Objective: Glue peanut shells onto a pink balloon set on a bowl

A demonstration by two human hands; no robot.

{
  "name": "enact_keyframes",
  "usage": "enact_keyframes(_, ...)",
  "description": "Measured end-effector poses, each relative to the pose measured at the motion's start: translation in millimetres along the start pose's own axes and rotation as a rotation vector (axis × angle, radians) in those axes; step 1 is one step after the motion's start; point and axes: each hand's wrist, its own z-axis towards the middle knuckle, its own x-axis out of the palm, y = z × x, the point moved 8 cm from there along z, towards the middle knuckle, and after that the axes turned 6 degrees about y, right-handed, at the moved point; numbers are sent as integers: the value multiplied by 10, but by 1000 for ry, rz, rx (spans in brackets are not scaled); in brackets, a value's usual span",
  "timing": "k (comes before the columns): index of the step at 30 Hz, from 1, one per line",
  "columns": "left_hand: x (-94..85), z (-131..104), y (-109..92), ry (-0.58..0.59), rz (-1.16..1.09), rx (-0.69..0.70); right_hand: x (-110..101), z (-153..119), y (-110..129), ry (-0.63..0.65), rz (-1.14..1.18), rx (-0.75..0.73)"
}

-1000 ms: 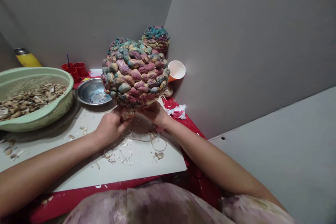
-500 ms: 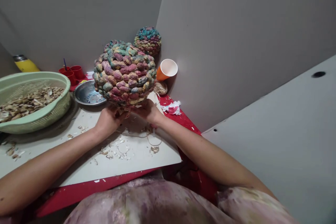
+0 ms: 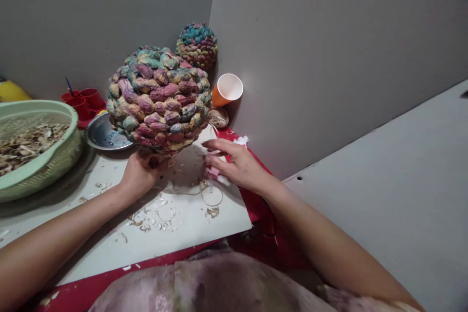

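My left hand (image 3: 141, 173) grips the underside of a ball made of painted peanut shells (image 3: 161, 102), coloured pink, purple, teal and yellow, and holds it above the white board. The ball hides part of those fingers. To its right, apart from the ball, my right hand (image 3: 234, 163) is open with fingers stretched out. A small pink and white thing (image 3: 213, 170) shows beneath these fingers; its kind is hard to make out. A thin, pale loop (image 3: 212, 196) lies on the board below.
A green basket (image 3: 54, 156) of shells and a metal bowl (image 3: 95, 142) stand left, with red cups (image 3: 78, 105) behind. An orange cup (image 3: 219, 97), twine (image 3: 220, 118) and another shell ball (image 3: 197, 45) sit by the walls. Shell bits litter the white board (image 3: 204, 224).
My right hand has let go of the ball's underside and moved right, its fingers now apart. The ball, in my left hand, sits further left and looks nearer. The view has shifted a little.
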Motion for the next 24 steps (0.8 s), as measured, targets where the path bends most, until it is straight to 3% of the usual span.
enact_keyframes(4, -19, -10, 3, -4, 23, 50, -129, -423, -278, 93, -453, 154)
enact_keyframes(8, -94, -89, -23, -49, 137, 181, -55, -652, -558, 152, -544, 273)
enact_keyframes(17, -398, -300, -83, -161, 228, 278, -33, -682, -622, 89, -434, 234)
enact_keyframes(21, -418, -341, -78, -165, 213, 290, -167, -740, -592, -3, -263, 215)
enact_keyframes(24, -410, -337, -42, -153, 165, 241, -366, -810, -601, -139, -30, 286)
